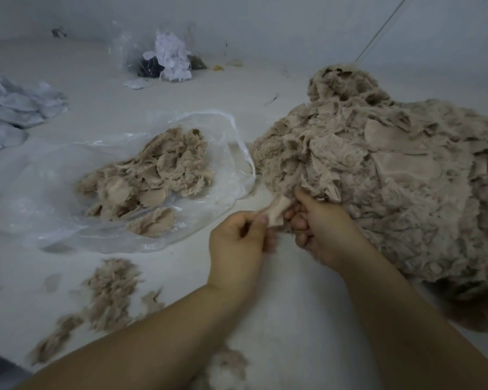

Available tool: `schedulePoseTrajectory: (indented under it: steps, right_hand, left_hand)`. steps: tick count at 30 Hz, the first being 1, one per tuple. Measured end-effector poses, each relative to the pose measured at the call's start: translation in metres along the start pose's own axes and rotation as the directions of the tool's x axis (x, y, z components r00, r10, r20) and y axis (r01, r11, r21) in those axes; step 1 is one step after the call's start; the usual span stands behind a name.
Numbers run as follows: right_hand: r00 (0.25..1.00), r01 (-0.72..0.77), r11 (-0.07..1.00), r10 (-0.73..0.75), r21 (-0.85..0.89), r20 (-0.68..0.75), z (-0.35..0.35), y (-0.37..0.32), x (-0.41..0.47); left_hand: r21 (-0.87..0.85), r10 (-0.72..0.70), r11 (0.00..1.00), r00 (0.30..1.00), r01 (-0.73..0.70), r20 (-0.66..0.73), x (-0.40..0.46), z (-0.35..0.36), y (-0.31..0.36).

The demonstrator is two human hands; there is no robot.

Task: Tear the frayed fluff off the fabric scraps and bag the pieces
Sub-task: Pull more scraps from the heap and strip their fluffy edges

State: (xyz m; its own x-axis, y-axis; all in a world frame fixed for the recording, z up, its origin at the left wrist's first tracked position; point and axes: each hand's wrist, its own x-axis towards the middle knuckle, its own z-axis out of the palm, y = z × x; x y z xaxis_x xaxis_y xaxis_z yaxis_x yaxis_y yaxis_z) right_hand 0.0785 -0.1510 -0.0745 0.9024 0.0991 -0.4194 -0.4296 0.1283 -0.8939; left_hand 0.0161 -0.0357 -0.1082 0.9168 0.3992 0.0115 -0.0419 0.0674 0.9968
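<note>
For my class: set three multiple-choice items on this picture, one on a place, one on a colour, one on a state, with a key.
1. Where is the big scrap pile?
A. Right of the open bag
B. Inside the bag
C. Left of the bag

2. What colour are the scraps?
A. Green
B. Beige
C. Red

3. What is the left hand doing?
A. Lying flat
B. Pointing
C. Pinching a scrap

Key: 1 A, the pile lies to the bag's right; 2 B, pile and bagged pieces are beige; 3 C, its thumb and fingers pinch the scrap that the right hand also holds.
</note>
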Motion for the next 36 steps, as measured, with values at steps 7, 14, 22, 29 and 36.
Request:
schedulePoseTrajectory:
  steps: [7, 14, 22, 29, 36]
  right_hand:
    - [0.998, 0.055, 0.998, -0.054, -0.041, 0.035, 0.0, 0.002, 0.001]
    - [0.982, 0.127, 0.985, -0.107, -0.12, 0.157, -0.005, 0.007, 0.0]
    - [0.99, 0.112, 0.987, -0.102, -0.112, 0.096, -0.006, 0.009, 0.006]
    - [0.981, 0.111, 0.992, -0.099, -0.067, 0.165, -0.008, 0.013, 0.006]
    - [0.994, 0.1, 0.988, -0.094, -0.119, 0.057, -0.008, 0.014, 0.014]
  left_hand:
    - [-0.002, -0.161, 0.987, 0.985, 0.161, 0.059, -0.002, -0.026, 0.022]
    - [-0.247, -0.32, 0.91, 0.943, 0.334, 0.097, 0.009, 0.026, 0.04]
    - [-0.344, -0.288, 0.892, 0.955, 0.294, 0.071, 0.011, 0.028, 0.029]
    - [-0.28, -0.157, 0.934, 0.959, 0.222, 0.236, -0.004, 0.015, 0.016]
    - [-0.235, -0.211, 0.929, 0.931, 0.286, 0.299, 0.003, -0.021, 0.015]
